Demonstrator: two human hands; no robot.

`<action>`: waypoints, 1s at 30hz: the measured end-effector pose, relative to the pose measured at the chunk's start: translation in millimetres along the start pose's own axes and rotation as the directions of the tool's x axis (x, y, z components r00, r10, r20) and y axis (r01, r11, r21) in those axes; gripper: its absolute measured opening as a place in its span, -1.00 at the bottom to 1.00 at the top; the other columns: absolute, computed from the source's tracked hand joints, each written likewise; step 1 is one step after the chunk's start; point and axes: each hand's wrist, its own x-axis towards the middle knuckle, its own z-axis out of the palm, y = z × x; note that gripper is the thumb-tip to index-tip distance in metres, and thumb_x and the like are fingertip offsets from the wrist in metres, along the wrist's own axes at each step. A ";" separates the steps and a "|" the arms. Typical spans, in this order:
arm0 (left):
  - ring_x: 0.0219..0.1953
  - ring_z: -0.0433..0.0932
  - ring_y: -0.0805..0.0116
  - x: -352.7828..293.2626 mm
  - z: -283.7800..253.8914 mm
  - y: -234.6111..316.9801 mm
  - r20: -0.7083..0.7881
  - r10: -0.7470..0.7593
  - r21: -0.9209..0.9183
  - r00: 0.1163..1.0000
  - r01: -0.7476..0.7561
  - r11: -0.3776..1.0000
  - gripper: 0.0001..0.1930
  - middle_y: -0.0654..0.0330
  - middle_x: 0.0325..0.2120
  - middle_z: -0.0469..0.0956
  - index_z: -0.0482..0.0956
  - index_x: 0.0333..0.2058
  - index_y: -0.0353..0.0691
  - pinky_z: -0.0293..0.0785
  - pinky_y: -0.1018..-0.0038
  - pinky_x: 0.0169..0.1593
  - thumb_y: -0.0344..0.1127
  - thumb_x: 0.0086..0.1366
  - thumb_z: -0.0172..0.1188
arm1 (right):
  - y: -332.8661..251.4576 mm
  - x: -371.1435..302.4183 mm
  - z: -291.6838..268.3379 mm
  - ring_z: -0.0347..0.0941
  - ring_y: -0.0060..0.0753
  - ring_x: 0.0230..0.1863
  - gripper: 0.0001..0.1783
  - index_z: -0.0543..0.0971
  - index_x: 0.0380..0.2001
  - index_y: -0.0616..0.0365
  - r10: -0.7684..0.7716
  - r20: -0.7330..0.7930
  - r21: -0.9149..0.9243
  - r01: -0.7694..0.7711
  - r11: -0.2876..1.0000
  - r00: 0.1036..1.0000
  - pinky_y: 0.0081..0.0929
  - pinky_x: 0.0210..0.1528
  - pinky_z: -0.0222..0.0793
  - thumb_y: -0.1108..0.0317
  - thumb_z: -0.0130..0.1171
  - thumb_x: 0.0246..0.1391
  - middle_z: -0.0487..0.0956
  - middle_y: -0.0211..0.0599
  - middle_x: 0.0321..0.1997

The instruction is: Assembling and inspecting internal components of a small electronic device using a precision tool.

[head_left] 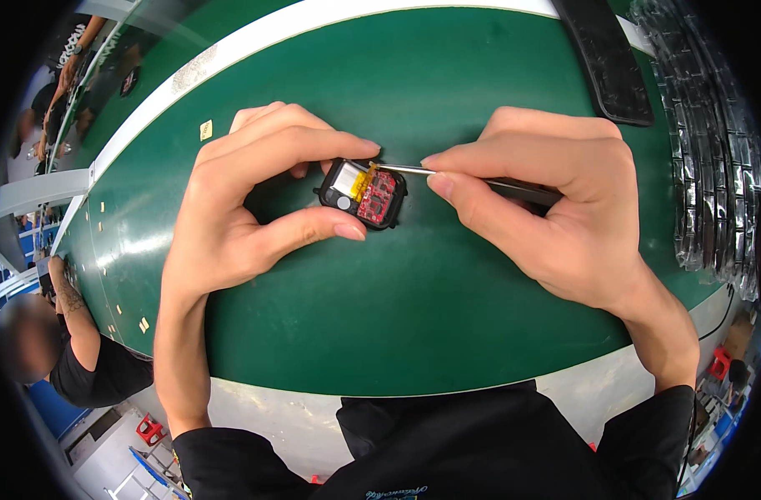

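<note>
Between the thumb and fingers of my left hand [234, 192] sits a small black electronic device housing [392, 218], its inside facing up. A red circuit board [379, 198] fills its right side. On its left lie a silver battery [344, 178] and a small round pale disc, with yellow tape [362, 183] between battery and board. My right hand [555, 192] pinches thin metal tweezers [405, 168] between thumb and forefinger. Their tip reaches the upper edge of the housing near the tape; whether it grips anything there is too small to tell.
The green tabletop [414, 333] carries small yellow paper bits [206, 130] at the left. A long black object [609, 67] lies at the far right, beside stacked clear-wrapped black parts [705, 150]. Another person [89, 350] sits at the left edge.
</note>
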 end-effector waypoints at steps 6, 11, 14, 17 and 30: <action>-0.25 0.51 0.29 0.8 -1.5 0.8 0.004 0.001 0.007 1.000 -0.001 1.000 -0.30 0.13 -0.21 0.74 0.79 -0.03 -0.35 0.38 0.39 -0.16 0.08 -0.04 0.65 | -0.6 0.4 -1.1 0.49 -0.63 -0.56 -0.85 0.83 -0.25 0.26 -0.001 0.008 0.011 0.001 1.000 1.000 -0.60 -0.53 0.22 0.62 0.43 0.09 0.65 -0.34 -0.52; -0.24 0.53 0.29 -0.3 -0.9 0.8 0.000 -0.002 0.008 1.000 0.002 1.000 -0.30 0.13 -0.22 0.74 0.79 -0.04 -0.35 0.38 0.38 -0.16 0.10 -0.04 0.64 | -0.8 -0.3 1.0 0.53 -0.61 -0.54 -0.85 0.83 -0.25 0.28 -0.012 -0.003 0.010 0.012 1.000 1.000 -0.60 -0.51 0.28 0.62 0.43 0.09 0.66 -0.32 -0.51; -0.22 0.56 0.26 0.2 -3.3 3.1 0.033 -0.020 0.009 0.999 0.019 1.000 -0.29 0.11 -0.19 0.75 0.79 -0.04 -0.36 0.40 0.37 -0.15 0.12 -0.03 0.64 | 0.2 -0.8 0.7 0.54 -0.59 -0.53 -0.85 0.82 -0.25 0.28 0.006 0.019 0.019 -0.007 1.000 1.000 -0.59 -0.49 0.31 0.63 0.42 0.09 0.66 -0.31 -0.51; -0.21 0.58 0.25 0.5 -2.7 4.0 0.025 -0.021 0.040 0.999 0.020 0.999 -0.32 0.11 -0.19 0.75 0.79 -0.06 -0.36 0.41 0.38 -0.14 0.11 0.00 0.63 | 0.3 -0.1 0.9 0.55 -0.58 -0.53 -0.85 0.82 -0.25 0.28 -0.007 0.017 0.016 0.007 1.000 1.000 -0.58 -0.49 0.32 0.63 0.42 0.08 0.66 -0.31 -0.51; -0.24 0.60 0.25 3.8 -1.0 3.6 0.005 0.061 0.040 0.998 -0.061 0.997 -0.43 0.11 -0.24 0.75 0.78 -0.11 -0.34 0.42 0.39 -0.16 0.01 0.06 0.63 | 1.1 0.2 -1.3 0.50 -0.61 -0.57 -0.85 0.82 -0.27 0.28 -0.006 0.019 0.006 0.006 1.000 1.000 -0.59 -0.52 0.25 0.63 0.43 0.06 0.64 -0.33 -0.54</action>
